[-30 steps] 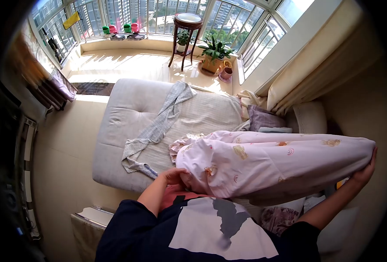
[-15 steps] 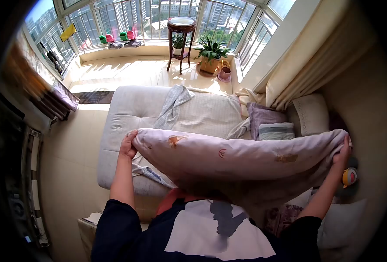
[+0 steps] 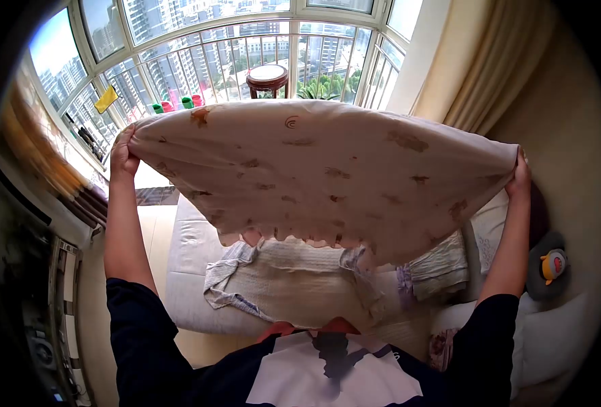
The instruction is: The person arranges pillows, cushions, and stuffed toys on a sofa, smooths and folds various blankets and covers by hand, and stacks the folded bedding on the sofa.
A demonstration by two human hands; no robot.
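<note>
Stretched wide between my hands is a pale pinkish blanket (image 3: 321, 169) with small brown printed figures and a rainbow. My left hand (image 3: 124, 154) is closed on its upper left corner, and my right hand (image 3: 520, 178) grips the upper right corner. The cloth billows in the air, its wavy lower edge hanging over a low light-grey daybed (image 3: 188, 271). A crumpled pale sheet (image 3: 293, 275) with a bluish border lies on the daybed. The blanket hides the daybed's far side.
Bay windows with railings run along the far side, with a round-topped wooden stand (image 3: 267, 78) before them. A beige curtain (image 3: 476, 68) hangs at right. Pillows (image 3: 551, 339) and a grey plush with a yellow-and-white face (image 3: 553, 266) lie at right. A cabinet (image 3: 66, 305) stands left.
Both hands have risen, the left also moving outward, and lifted the blanket. It has opened from a sagging fold into a broad billowing sheet. My view has tilted up slightly.
</note>
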